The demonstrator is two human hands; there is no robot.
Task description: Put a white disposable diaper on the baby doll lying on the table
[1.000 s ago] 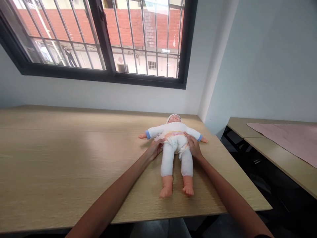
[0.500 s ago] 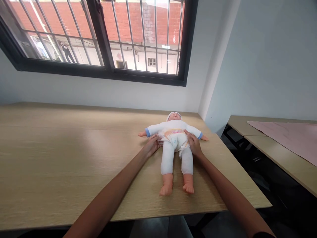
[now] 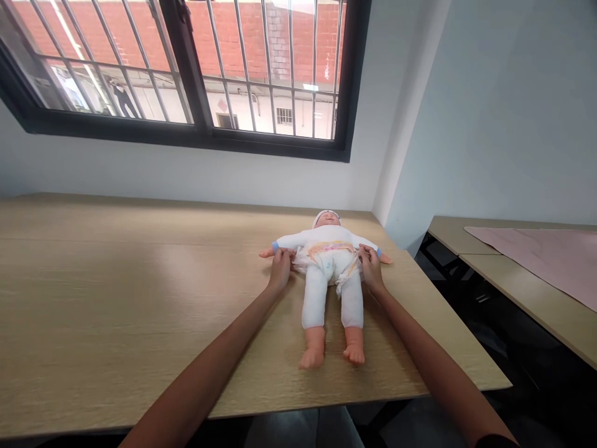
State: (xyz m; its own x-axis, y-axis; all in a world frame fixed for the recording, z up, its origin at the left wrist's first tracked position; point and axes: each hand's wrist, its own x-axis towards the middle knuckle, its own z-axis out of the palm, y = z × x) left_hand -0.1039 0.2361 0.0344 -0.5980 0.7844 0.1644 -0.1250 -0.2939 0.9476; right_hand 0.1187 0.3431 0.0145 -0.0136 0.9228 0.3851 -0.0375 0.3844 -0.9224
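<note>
Left hand (image 3: pixel 281 267) pinches white diaper (image 3: pixel 329 266) beside hip of white-clothed plastic doll (image 3: pixel 328 234); right hand (image 3: pixel 372 267) opposite, finger closure unclear; waistband print (image 3: pixel 333 247) illegible.

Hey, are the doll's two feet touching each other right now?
Apart. The head view shows a strip of tabletop between one foot and the other foot.

Blue-cuffed, white-clad doll (image 3: pixel 327 236); orange-and-pink-patterned white diaper (image 3: pixel 329 264)
</note>
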